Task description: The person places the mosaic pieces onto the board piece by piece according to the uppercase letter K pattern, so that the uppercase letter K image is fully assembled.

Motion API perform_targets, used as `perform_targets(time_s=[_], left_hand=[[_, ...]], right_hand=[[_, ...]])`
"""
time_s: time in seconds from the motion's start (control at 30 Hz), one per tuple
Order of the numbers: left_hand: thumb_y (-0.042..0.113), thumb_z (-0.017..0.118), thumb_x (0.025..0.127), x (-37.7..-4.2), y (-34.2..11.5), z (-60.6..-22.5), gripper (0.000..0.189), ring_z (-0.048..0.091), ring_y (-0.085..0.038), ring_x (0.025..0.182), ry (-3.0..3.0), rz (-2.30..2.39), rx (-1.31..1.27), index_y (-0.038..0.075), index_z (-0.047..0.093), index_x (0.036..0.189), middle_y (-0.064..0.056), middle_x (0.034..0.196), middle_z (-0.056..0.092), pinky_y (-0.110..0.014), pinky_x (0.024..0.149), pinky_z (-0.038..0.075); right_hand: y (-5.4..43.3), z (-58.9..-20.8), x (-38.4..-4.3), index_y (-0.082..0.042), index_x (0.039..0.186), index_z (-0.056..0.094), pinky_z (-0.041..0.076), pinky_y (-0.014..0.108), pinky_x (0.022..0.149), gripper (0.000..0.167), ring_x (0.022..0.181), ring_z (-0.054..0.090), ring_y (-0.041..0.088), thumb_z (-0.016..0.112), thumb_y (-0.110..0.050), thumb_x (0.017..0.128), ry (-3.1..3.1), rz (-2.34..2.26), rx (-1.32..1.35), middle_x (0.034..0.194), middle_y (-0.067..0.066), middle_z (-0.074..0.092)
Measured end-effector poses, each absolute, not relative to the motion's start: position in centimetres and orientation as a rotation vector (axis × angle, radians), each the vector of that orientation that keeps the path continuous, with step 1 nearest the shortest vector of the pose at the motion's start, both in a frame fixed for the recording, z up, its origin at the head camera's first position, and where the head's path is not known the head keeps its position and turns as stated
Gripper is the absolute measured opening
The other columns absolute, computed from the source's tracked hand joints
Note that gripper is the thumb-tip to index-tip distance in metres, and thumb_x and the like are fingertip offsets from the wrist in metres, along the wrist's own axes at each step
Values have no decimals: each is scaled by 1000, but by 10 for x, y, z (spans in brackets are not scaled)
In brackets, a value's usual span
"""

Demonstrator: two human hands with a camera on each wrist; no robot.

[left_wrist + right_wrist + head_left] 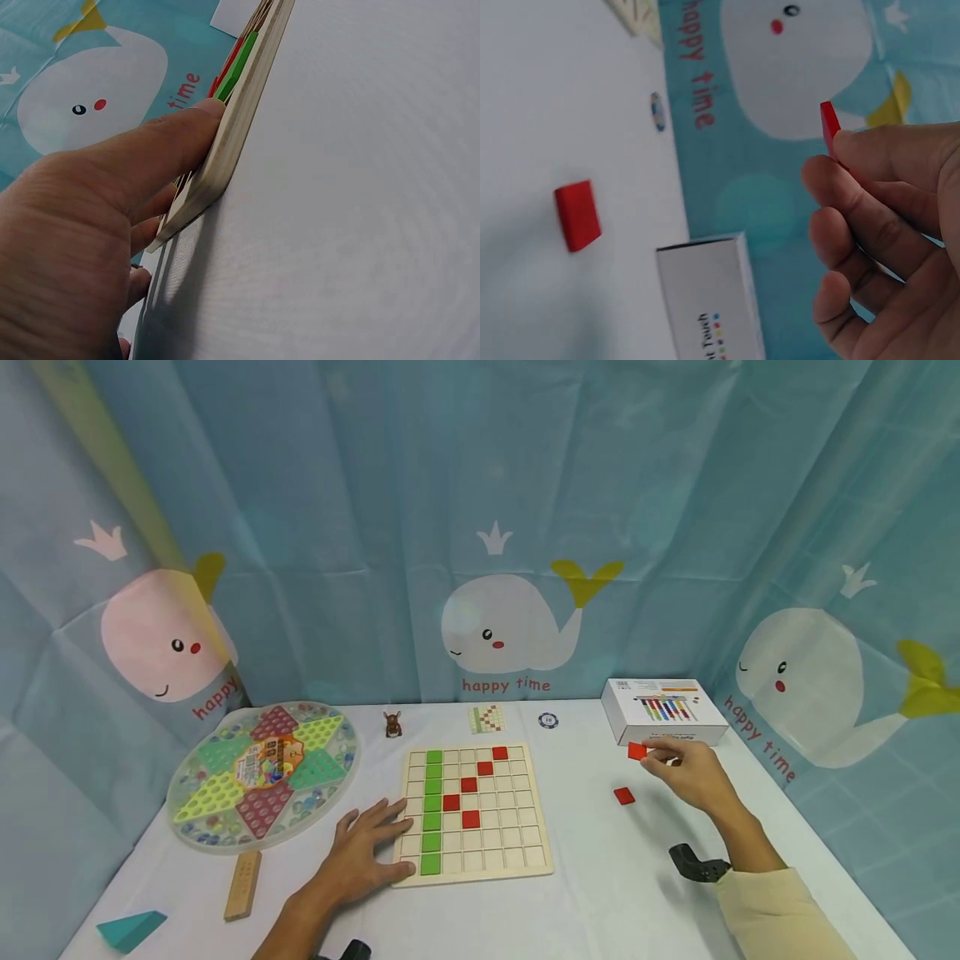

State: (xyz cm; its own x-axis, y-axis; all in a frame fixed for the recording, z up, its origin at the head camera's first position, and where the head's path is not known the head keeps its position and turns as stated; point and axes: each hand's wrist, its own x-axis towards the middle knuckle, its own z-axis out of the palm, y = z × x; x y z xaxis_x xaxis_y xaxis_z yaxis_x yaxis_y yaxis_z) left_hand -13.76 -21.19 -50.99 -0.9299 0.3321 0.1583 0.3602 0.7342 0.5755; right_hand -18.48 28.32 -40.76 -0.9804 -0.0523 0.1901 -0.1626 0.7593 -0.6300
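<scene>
Between thumb and fingertips my right hand [690,774] pinches a red square tile [637,751], raised over the right side of the table. Another red tile [624,796] lies on the cloth below it. My left hand [365,852] rests on the left edge of a wooden grid board [487,878], fingers spread and thumb at the near corner. A column of green tiles [432,821] fills the board's second column from the left. Several red tiles [468,785] form a diagonal rising to the right, with one more red tile [470,819] below that line.
Behind the board lie a small pattern card [487,719], a poker chip [548,720] and a brown animal figurine [393,724]. A white box [663,706] stands back right. Leftward are a round Chinese checkers board [315,810], a wooden block [243,885] and a teal wedge [131,932].
</scene>
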Motion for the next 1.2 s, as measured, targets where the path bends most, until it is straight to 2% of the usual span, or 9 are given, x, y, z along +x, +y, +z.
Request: perform_targets(time_s=[0.27,0.5,0.73,1.03,1.2], left_hand=[[53,78,71,-138,-212,-509,69,29,-33,139,-2884,-978,-576,11,67,124,-3,144,47,-59,107,7],[55,76,72,-137,-212,-508,69,30,-34,138,-2872,-955,-594,11,67,124,-3,144,48,-61,105,9],[54,77,71,-138,-212,-510,68,31,-34,137,-2860,-972,-598,11,68,123,-3,143,48,-61,105,10],[53,78,71,-138,-212,-510,68,30,-33,138,-2873,-967,-587,12,67,124,-2,144,47,-60,106,9],[53,78,71,-137,-211,-509,68,31,-34,137,-2858,-972,-593,11,67,124,-3,143,48,-61,105,9]], right_hand=[[266,-389,-163,-1,116,68,48,25,66,33,82,54,24,73,-17,87,-2714,1056,259,86,2,67],[241,-381,-148,-4,110,70,47,25,57,27,73,55,19,75,-9,84,-2604,1085,428,79,-5,65],[213,-385,-138,-4,109,71,45,26,55,27,72,55,17,76,-7,83,-2564,1156,505,78,-11,65],[177,-404,-138,-7,105,72,50,33,65,25,74,57,11,78,-7,81,-2561,1201,645,77,-17,64],[160,-416,-141,-8,105,72,50,32,68,24,74,58,8,78,-10,82,-2598,1223,735,78,-17,63]])
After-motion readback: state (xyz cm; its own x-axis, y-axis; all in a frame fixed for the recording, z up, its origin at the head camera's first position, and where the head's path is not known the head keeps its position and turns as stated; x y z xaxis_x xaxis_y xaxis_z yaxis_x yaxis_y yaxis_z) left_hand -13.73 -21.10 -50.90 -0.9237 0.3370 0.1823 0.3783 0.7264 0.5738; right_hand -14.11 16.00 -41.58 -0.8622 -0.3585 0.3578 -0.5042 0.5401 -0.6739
